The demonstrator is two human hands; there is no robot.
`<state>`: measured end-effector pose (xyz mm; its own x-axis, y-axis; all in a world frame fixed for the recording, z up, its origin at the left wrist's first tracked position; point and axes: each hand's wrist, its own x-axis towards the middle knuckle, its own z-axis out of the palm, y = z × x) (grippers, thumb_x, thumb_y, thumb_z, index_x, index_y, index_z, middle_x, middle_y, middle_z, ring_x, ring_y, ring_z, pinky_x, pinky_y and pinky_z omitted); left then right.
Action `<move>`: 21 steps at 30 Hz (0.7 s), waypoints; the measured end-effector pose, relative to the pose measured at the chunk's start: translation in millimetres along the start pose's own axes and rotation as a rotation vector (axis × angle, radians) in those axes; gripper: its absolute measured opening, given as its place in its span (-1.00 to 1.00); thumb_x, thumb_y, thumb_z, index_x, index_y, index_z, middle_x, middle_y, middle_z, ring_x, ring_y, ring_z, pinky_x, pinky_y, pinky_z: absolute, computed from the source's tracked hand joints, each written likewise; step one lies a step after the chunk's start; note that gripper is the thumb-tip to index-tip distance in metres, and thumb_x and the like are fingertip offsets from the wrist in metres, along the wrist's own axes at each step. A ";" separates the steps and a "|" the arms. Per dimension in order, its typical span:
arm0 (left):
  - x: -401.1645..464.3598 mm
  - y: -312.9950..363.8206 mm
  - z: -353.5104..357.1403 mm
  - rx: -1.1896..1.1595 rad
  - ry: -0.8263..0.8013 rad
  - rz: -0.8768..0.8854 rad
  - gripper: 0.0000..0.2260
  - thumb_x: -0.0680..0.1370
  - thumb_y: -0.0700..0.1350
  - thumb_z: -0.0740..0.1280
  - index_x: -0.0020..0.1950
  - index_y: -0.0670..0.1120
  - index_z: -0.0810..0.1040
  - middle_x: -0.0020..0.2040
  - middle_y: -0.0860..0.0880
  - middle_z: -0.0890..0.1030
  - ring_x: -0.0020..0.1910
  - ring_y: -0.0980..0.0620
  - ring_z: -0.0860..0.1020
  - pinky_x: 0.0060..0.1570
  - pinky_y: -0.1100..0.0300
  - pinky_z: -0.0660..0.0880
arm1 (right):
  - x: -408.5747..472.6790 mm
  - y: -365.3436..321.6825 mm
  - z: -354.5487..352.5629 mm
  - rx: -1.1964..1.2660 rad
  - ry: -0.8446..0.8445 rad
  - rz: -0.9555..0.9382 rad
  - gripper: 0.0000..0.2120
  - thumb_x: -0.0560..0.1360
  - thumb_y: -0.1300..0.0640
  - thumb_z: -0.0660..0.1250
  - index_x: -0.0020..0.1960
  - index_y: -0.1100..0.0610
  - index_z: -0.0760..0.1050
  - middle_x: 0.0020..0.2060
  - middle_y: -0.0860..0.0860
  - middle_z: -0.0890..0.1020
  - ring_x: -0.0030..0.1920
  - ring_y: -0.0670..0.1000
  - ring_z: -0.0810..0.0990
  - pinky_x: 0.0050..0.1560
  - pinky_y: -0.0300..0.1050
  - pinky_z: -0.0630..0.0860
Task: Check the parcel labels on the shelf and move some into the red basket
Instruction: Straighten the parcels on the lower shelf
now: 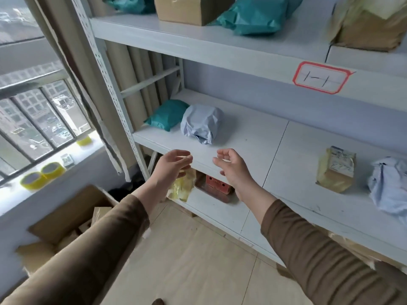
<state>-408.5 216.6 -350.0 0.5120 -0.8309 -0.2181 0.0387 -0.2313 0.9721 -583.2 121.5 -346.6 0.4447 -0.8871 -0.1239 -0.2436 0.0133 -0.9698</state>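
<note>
On the white middle shelf [253, 137] lie a pale grey wrapped parcel [201, 123] and a teal bag parcel [168, 114] behind it at the left. Further right stand a brown taped parcel with a label [337, 169] and a crumpled white parcel [389, 188]. My left hand [172, 166] and my right hand [233, 167] are both held out just in front of the shelf edge, below the grey parcel, fingers apart and empty. The red basket is not in view.
The top shelf holds a cardboard box [191, 8], teal bags [253, 16] and a brown parcel [370, 29]. A red-framed tag [321, 78] marks the shelf edge. Below sit a yellow bag [182, 186] and a reddish item [218, 186]. Open cartons [66, 219] stand left; tape rolls [41, 176] sit on the sill.
</note>
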 end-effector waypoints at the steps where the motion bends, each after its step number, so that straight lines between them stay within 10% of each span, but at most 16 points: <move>1: 16.0 1.6 -11.9 0.001 -0.014 -0.002 -0.80 0.61 -0.09 0.45 0.22 -0.07 0.64 0.13 -0.12 0.72 0.03 -0.01 0.69 0.13 0.07 0.61 | 10.0 -3.6 12.2 0.006 0.021 0.007 -0.72 0.59 0.10 0.39 0.29 0.05 0.51 0.24 -0.04 0.57 0.26 -0.01 0.56 0.37 0.06 0.50; 21: 269.2 15.0 -61.6 0.141 -0.204 0.007 -0.68 0.59 -0.01 0.48 0.30 -0.07 0.61 0.21 -0.06 0.66 0.20 -0.04 0.62 0.17 0.11 0.55 | 205.9 -9.0 74.0 0.064 0.273 0.161 -0.48 0.55 0.01 0.47 0.44 0.13 0.44 0.39 0.04 0.54 0.38 0.01 0.51 0.21 -0.19 0.36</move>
<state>-217.2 20.7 -388.8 0.3274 -0.9143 -0.2385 -0.0916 -0.2820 0.9550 -425.7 -27.2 -378.9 0.1550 -0.9620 -0.2248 -0.2337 0.1853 -0.9545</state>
